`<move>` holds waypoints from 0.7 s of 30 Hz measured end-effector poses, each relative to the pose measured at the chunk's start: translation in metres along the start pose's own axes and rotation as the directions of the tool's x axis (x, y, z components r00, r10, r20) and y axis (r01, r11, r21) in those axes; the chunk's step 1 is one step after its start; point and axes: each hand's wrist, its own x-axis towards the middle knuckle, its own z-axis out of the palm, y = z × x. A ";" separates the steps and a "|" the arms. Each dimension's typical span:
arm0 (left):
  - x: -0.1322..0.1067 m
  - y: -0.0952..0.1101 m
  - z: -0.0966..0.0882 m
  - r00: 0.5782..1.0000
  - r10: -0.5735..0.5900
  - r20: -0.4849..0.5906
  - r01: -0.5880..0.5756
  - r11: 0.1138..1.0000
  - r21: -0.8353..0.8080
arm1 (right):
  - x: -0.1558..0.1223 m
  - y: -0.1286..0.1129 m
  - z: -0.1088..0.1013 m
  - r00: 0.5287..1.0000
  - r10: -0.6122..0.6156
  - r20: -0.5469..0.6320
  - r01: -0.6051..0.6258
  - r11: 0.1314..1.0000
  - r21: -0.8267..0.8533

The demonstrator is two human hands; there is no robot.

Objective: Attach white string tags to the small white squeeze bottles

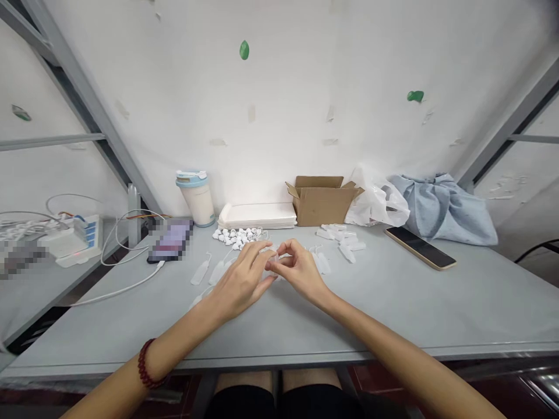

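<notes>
My left hand point(244, 278), a dark red bead bracelet point(149, 365) on its wrist, and my right hand point(300, 270) meet over the middle of the desk. Their fingertips pinch a small translucent plastic piece point(276, 259), mostly hidden by the fingers. Left of my left hand lie flat translucent plastic sleeves, one point(201, 272) with a thin loop at its top. Behind the hands is a pile of small white pieces point(238, 237) with strings. More clear plastic sleeves point(322, 262) lie just right of my right hand, and a loose heap of clear plastic tubes point(345, 240) sits further right.
Along the wall stand a cream cup with blue lid point(196, 198), stacked white sheets point(259, 215), an open cardboard box point(325, 201), a white plastic bag point(378, 201) and blue cloth point(445, 209). Phones lie left point(171, 240) and right point(420, 248); a white cable point(126, 289) crosses the left side.
</notes>
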 end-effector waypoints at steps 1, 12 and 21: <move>-0.001 0.000 -0.001 1.000 -0.008 -0.011 0.008 1.000 0.005 | 0.000 -0.001 0.000 1.000 -0.003 0.003 0.003 1.000 -0.002; -0.010 0.006 -0.014 0.997 0.065 0.037 -0.068 0.994 0.088 | -0.003 0.002 0.004 0.997 -0.058 0.044 0.064 0.987 -0.147; -0.036 0.003 -0.022 0.992 -0.021 0.122 0.022 1.000 -0.004 | -0.006 0.007 0.006 0.943 -0.187 0.274 0.265 0.922 -0.283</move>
